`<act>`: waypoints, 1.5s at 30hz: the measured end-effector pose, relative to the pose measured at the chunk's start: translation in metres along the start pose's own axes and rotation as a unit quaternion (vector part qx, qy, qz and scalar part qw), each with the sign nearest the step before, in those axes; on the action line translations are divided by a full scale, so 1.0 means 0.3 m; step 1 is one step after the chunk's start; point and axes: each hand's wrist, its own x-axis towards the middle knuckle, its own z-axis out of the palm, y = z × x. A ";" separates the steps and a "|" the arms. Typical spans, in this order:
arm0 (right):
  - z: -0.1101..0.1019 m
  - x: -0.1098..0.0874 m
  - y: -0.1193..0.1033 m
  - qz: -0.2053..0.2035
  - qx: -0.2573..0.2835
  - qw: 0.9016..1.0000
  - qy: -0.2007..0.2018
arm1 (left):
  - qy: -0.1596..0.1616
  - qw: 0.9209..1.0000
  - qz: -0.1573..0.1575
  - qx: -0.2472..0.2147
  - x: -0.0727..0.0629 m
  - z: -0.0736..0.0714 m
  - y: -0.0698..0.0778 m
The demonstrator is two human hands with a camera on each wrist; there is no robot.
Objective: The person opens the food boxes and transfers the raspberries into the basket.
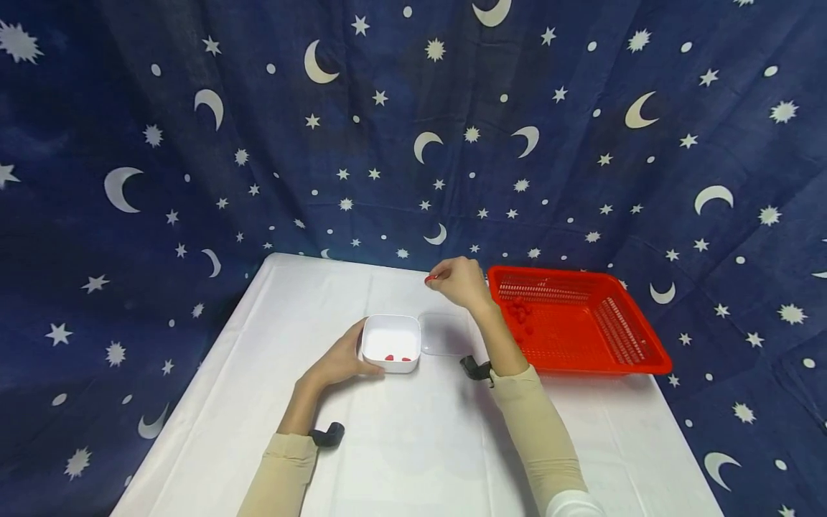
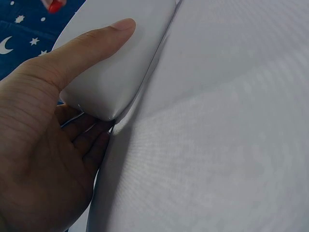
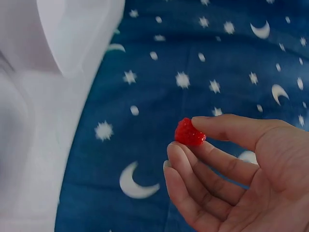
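Observation:
My left hand [image 1: 339,357] holds a white square container [image 1: 391,332] on the table, its thumb along the near wall and its other fingers around the left side. Two small red pieces [image 1: 389,357] lie inside by the near wall. Beyond and to the right of the container, my right hand [image 1: 462,281] is raised, pinching a small red strawberry [image 3: 189,133] between thumb and fingertips. The right wrist view shows its dotted, shiny surface. In the left wrist view, the container's outer wall [image 2: 123,58] lies under the left thumb, hiding the inside.
A clear lid [image 1: 446,334] lies just right of the container. Farther right stands a red slotted basket [image 1: 575,337], with several small red pieces [image 1: 519,310] at its left end. A dark blue curtain [image 1: 388,143] with moons and stars hangs behind the white table [image 1: 413,445].

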 end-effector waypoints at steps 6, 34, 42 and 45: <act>-0.111 -0.004 0.069 0.034 0.007 0.999 0.029 | 0.001 1.000 -0.003 0.011 0.002 -0.003 -0.003; -0.305 -0.011 0.414 0.212 0.041 0.976 0.017 | 0.002 1.000 -0.001 0.010 -0.009 0.006 -0.003; -0.306 -0.014 0.478 0.274 0.060 0.960 -0.004 | 0.000 1.000 0.003 0.008 -0.011 0.007 0.002; -0.303 -0.015 0.500 0.282 0.055 0.958 -0.003 | 0.002 1.000 0.001 0.009 -0.010 0.008 0.004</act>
